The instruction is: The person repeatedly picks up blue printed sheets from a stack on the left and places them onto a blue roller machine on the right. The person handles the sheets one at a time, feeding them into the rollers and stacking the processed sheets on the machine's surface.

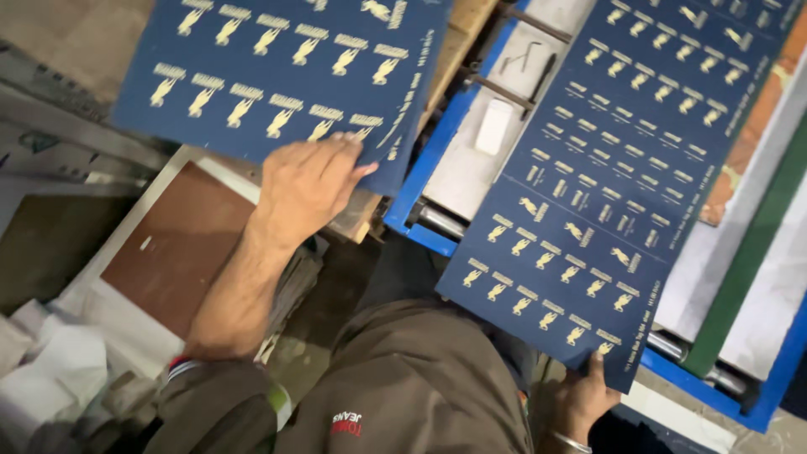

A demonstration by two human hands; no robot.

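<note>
The left hand [307, 181] pinched one thin, floppy blue printed sheet [277, 76] by its edge, while the right hand [588, 395] gripped another sheet [622, 168] at its corner.

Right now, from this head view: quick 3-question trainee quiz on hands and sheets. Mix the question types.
1. True or false: the left hand rests on the lower edge of the dark blue printed sheet on the left.
2. Which part of the long blue sheet on the right does the right hand grip? A) top edge B) bottom corner C) middle
3. Fill in: the small white block lies on the pale bed of the ____-framed machine.

Key: 1 true; 2 B; 3 blue
</note>
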